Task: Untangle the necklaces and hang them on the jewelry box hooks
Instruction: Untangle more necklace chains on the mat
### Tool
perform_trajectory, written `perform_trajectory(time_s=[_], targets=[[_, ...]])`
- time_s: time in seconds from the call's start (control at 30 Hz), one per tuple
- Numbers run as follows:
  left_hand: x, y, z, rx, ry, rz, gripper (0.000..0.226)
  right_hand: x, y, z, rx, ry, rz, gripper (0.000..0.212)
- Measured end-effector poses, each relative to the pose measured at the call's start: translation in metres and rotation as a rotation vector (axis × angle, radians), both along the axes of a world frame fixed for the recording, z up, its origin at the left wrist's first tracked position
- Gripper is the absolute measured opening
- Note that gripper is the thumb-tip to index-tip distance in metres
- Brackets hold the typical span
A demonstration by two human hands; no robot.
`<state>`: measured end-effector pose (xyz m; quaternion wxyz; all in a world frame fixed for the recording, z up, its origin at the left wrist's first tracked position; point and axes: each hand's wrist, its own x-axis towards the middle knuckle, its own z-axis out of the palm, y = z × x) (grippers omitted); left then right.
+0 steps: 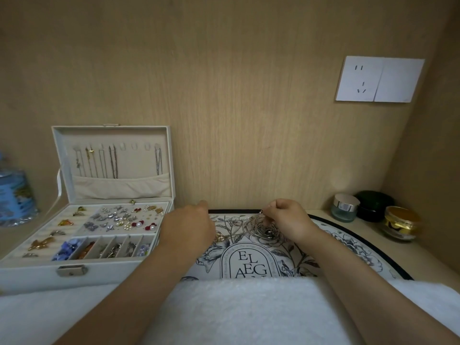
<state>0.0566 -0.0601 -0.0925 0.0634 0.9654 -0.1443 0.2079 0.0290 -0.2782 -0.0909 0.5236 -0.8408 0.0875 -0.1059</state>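
Over the printed mat (251,260), right-hand fingers (270,210) pinch the tangled necklaces (258,226); left-hand finger state unclear.

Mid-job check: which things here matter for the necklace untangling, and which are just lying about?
In the job: tangled necklaces, both hands (left, right), jewelry box, its lid hooks.

Lying about: glass jar, dark jar, gold jar, water bottle, wall socket.

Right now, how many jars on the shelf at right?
3, clustered in the right corner: glass jar with silver lid at left, dark green jar behind, gold-lidded jar at front right. None looks hidden.
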Motion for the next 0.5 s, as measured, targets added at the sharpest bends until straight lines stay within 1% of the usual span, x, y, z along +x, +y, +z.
perform_trajectory(time_s=[0.07,0.13,0.17,0.27,0.3,0.37,0.43,0.5], targets=[[-0.001,0.002,-0.004,0.071,0.108,-0.009,0.01,-0.002,0.003,0.002,0.01,-0.001,0.046,0.023],[0.0,0.0,-0.012,0.089,0.136,-0.063,0.013,-0.004,0.007,0.005,0.03,-0.02,0.095,0.023],[0.001,-0.002,-0.015,0.005,0.151,-0.119,0.015,-0.005,0.009,0.006,0.051,-0.028,0.125,0.022],[-0.003,-0.014,-0.014,-0.491,0.313,-0.348,0.025,-0.007,0.014,0.012,0.126,-0.048,0.204,0.022],[-0.006,-0.018,-0.013,-0.61,0.368,-0.408,0.029,-0.007,0.015,0.014,0.154,-0.053,0.227,0.023],[-0.008,-0.023,-0.012,-0.733,0.427,-0.447,0.031,-0.008,0.017,0.017,0.218,-0.046,0.266,0.023],[-0.01,-0.023,-0.011,-0.815,0.454,-0.428,0.02,-0.008,0.019,0.019,0.27,-0.033,0.288,0.022],[-0.01,-0.02,-0.008,-0.893,0.456,-0.405,0.016,-0.009,0.019,0.021,0.284,-0.029,0.286,0.022]])
